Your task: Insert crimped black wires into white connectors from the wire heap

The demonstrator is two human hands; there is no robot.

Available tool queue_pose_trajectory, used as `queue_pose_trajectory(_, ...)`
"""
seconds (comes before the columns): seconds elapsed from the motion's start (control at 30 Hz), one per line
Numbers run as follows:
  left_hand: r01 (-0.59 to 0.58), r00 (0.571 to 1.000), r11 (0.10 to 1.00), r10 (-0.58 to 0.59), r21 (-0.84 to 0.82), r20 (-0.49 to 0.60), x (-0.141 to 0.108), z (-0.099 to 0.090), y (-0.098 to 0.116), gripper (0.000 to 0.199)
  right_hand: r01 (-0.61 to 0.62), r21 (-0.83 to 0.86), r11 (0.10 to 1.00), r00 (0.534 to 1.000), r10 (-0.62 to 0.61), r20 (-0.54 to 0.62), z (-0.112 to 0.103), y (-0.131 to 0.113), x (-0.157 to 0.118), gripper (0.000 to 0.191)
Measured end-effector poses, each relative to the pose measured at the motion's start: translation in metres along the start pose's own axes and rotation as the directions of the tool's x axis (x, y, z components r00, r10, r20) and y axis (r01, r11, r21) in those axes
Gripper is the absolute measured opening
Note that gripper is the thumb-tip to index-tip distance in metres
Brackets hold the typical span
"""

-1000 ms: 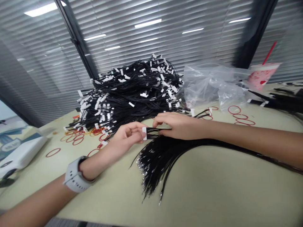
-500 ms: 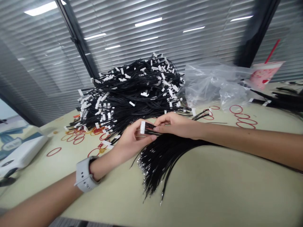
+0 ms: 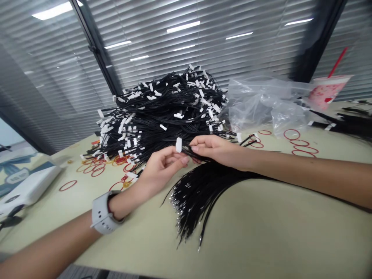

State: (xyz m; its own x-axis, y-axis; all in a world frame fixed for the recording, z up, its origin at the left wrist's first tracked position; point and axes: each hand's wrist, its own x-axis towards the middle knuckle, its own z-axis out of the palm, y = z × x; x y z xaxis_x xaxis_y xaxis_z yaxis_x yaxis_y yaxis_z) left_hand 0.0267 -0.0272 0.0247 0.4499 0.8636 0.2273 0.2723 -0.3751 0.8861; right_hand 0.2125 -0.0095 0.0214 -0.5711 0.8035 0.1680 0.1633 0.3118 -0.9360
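My left hand (image 3: 164,167), with a grey watch (image 3: 101,213) on its wrist, pinches a small white connector (image 3: 178,144) whose short black wires (image 3: 193,153) run towards my right hand (image 3: 216,149). My right hand's fingertips hold those wires close to the connector. Below both hands, a fanned bundle of black wires (image 3: 200,197) with bare metal tips lies on the pale table (image 3: 261,228). Behind them rises a large tangled pile of black wires with white connectors (image 3: 162,120).
Loose red rubber bands (image 3: 299,142) lie on the table on both sides of the pile. Behind them are a crumpled clear plastic bag (image 3: 261,104) and a pink cup with a red straw (image 3: 327,92). A white device (image 3: 31,186) sits at left, and more black wires (image 3: 348,124) lie at right.
My hands have moved up and away from me, closer to the pile. The white connector now stands more upright, with its wires pulled towards my right hand.
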Motion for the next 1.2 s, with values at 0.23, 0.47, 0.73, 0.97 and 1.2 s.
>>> queue_pose_trajectory(0.23,-0.004,1.0,0.995,0.004,0.095,-0.001,0.008,0.008,0.001,0.022,-0.023,-0.019,1.0,0.993,0.021,-0.118,0.002,0.002,-0.003,0.019)
queue_pose_trajectory(0.47,0.047,0.999,0.998,-0.047,-0.029,-0.013,0.003,0.008,0.006,0.019,0.101,-0.051,0.994,0.966,-0.11,-0.232,0.014,0.011,-0.004,0.015)
queue_pose_trajectory(0.73,0.139,0.989,0.978,-0.146,-0.155,-0.038,-0.001,0.011,0.006,0.011,0.31,-0.503,0.807,0.869,-0.455,-0.194,0.017,0.006,-0.013,0.005)
queue_pose_trajectory(0.97,0.088,0.995,0.991,-0.092,-0.105,-0.036,-0.002,0.008,0.003,0.012,0.341,-0.648,0.681,0.854,-0.512,-0.088,0.013,0.006,-0.011,0.005)
queue_pose_trajectory(1.2,0.095,0.994,0.994,-0.098,-0.06,-0.056,-0.002,0.005,0.003,0.015,0.323,-0.68,0.658,0.847,-0.522,-0.104,0.009,-0.001,-0.01,0.005)
